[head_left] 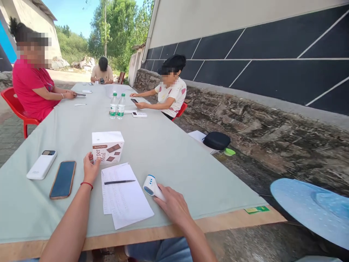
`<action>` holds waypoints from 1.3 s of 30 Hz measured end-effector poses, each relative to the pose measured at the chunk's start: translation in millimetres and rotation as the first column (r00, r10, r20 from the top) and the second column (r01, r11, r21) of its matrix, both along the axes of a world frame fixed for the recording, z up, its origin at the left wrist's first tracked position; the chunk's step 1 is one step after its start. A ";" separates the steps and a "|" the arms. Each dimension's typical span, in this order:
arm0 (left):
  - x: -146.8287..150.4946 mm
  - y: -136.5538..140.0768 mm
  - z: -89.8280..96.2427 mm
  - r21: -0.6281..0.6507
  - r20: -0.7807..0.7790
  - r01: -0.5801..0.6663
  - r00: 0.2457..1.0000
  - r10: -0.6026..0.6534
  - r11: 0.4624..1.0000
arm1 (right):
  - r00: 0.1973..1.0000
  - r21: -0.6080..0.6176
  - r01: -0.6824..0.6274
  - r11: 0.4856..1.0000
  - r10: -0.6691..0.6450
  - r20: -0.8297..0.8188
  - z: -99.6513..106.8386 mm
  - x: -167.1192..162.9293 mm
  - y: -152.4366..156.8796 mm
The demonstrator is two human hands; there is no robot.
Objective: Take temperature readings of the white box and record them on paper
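Note:
My left hand (91,168) is at the left front corner of a white carton (109,141) with brown chocolate pictures, its thumb on the front face and its fingers along the side. The carton stands upright on the table. A white and blue handheld infrared thermometer (151,185) lies on its side under my right hand (174,203), which is closed round the handle. Between my hands are sheets of paper (131,207) with writing, and a black pen (120,181) rests across them.
Left of my arm lie a phone (63,179) and a white power bank (42,165). Two water bottles (117,106) stand farther up the cloth-covered table (191,163). Three people sit around it, holding devices. A blue hat-like object (313,207) and a black case (216,140) are off to the right.

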State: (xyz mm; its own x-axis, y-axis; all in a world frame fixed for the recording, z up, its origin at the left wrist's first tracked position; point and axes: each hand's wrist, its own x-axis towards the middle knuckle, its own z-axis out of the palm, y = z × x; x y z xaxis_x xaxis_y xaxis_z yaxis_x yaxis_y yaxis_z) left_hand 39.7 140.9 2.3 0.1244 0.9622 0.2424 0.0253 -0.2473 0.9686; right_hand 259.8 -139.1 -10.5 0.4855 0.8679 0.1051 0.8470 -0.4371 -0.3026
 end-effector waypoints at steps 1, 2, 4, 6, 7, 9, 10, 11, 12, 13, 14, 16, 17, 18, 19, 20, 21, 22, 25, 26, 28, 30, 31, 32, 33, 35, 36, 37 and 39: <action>0.2 -0.6 0.2 -0.004 -0.017 -0.012 1.000 0.012 1.000 | 1.000 0.011 0.006 1.000 -0.006 0.021 -2.6 0.6 1.8; 0.6 -1.2 0.9 -0.014 -0.032 -0.024 0.999 0.024 1.000 | 0.999 0.043 0.006 0.999 -0.008 0.044 -3.9 -0.9 5.4; 2.3 -2.9 4.0 -0.055 -0.046 -0.037 0.998 0.034 0.998 | 0.996 0.153 -0.043 0.987 0.030 0.086 -2.8 -10.6 18.8; 3.7 -8.4 9.3 -0.119 -0.053 -0.044 0.998 0.038 0.992 | 0.984 0.249 -0.168 0.954 0.149 0.094 2.7 -28.5 38.7; 3.5 -14.1 12.4 -0.135 -0.074 -0.054 0.996 0.045 0.989 | 0.970 0.274 -0.241 0.931 0.227 0.083 6.9 -39.2 49.3; 0.2 -33.8 18.2 -0.048 -0.189 -0.100 0.978 0.089 0.994 | 0.928 0.257 -0.368 0.894 0.372 0.034 17.0 -59.5 67.4; -3.4 -48.0 20.3 0.062 -0.267 -0.075 0.960 0.089 0.995 | 0.902 0.230 -0.420 0.878 0.432 -0.002 22.3 -67.3 73.1; -8.3 -64.5 21.6 0.160 -0.341 -0.009 0.938 0.064 0.987 | 0.879 0.208 -0.458 0.864 0.475 -0.040 27.2 -72.7 76.0; -14.2 -82.6 22.1 0.230 -0.415 0.092 0.910 0.011 0.969 | 0.861 0.192 -0.481 0.855 0.502 -0.080 31.3 -75.3 76.1; -20.8 -101.6 21.8 0.261 -0.494 0.217 0.867 -0.063 0.941 | 0.848 0.182 -0.492 0.851 0.516 -0.121 34.2 -75.5 73.9; -27.6 -120.3 20.9 0.260 -0.573 0.345 0.807 -0.144 0.902 | 0.841 0.177 -0.490 0.854 0.516 -0.160 35.9 -73.6 70.2; -39.8 -153.7 17.9 0.217 -0.722 0.543 0.649 -0.241 0.811 | 0.846 0.167 -0.446 0.879 0.475 -0.241 35.4 -66.3 62.3; -44.4 -167.0 16.0 0.188 -0.773 0.588 0.583 -0.251 0.787 | 0.855 0.162 -0.406 0.899 0.436 -0.280 33.8 -62.3 59.9; -47.8 -177.6 14.2 0.164 -0.811 0.626 0.525 -0.257 0.762 | 0.867 0.159 -0.356 0.921 0.389 -0.310 31.5 -58.9 59.5; -49.9 -185.6 12.4 0.151 -0.835 0.636 0.492 -0.246 0.757 | 0.881 0.163 -0.306 0.938 0.344 -0.324 29.0 -56.4 61.2; -51.0 -191.0 10.8 0.146 -0.852 0.640 0.468 -0.232 0.755 | 0.896 0.175 -0.269 0.947 0.312 -0.316 26.5 -54.9 65.0; -51.2 -194.4 9.5 0.147 -0.865 0.638 0.454 -0.215 0.756 | 0.911 0.190 -0.252 0.949 0.299 -0.283 24.1 -54.4 70.5; -50.9 -196.2 8.5 0.151 -0.874 0.633 0.445 -0.197 0.760 | 0.926 0.203 -0.254 0.946 0.298 -0.231 22.0 -54.7 77.0; -49.4 -196.9 8.4 0.167 -0.891 0.624 0.427 -0.155 0.763 | 0.947 0.178 -0.301 0.937 0.315 -0.058 17.2 -59.2 96.9; -49.2 -196.6 9.1 0.170 -0.894 0.624 0.422 -0.147 0.762 | 0.948 0.147 -0.313 0.938 0.319 -0.019 16.1 -61.4 102.0; -49.3 -196.5 11.2 0.170 -0.897 0.621 0.419 -0.140 0.765 | 0.945 0.079 -0.328 0.941 0.326 0.034 14.8 -66.1 108.2; -49.4 -196.6 13.0 0.164 -0.894 0.608 0.425 -0.144 0.777 | 0.940 0.031 -0.337 0.941 0.334 0.066 14.2 -70.4 110.2; -49.4 -196.6 13.5 0.160 -0.890 0.599 0.431 -0.148 0.785 | 0.939 0.020 -0.338 0.941 0.336 0.075 14.1 -72.2 110.0; -49.1 -196.6 13.7 0.157 -0.885 0.591 0.439 -0.152 0.791 | 0.939 0.019 -0.338 0.941 0.336 0.079 13.9 -73.6 109.3; -48.8 -196.4 13.4 0.158 -0.880 0.584 0.449 -0.154 0.796 | 0.939 0.027 -0.337 0.941 0.334 0.077 13.7 -74.7 108.2; -47.9 -196.0 12.3 0.168 -0.873 0.576 0.464 -0.151 0.800 | 0.943 0.075 -0.332 0.940 0.328 0.058 12.7 -76.3 105.0; -47.4 -195.7 11.7 0.176 -0.871 0.569 0.470 -0.142 0.803 | 0.946 0.125 -0.325 0.937 0.322 0.045 12.0 -76.9 103.1; -47.0 -195.5 11.2 0.186 -0.869 0.561 0.476 -0.131 0.807 | 0.948 0.196 -0.317 0.928 0.318 0.028 11.1 -77.8 100.9; -46.2 -195.4 11.1 0.202 -0.867 0.536 0.486 -0.104 0.820 | 0.947 0.390 -0.284 0.876 0.320 -0.030 8.9 -80.5 96.2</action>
State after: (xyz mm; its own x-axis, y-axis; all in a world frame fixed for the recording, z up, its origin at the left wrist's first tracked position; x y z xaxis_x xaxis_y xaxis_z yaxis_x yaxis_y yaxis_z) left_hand -6.5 -54.5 13.4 0.7432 0.6395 0.1967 0.5485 -0.7507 0.3684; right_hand 179.3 -42.9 -1.6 0.2295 0.8777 0.4206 0.8804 -0.0029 -0.4743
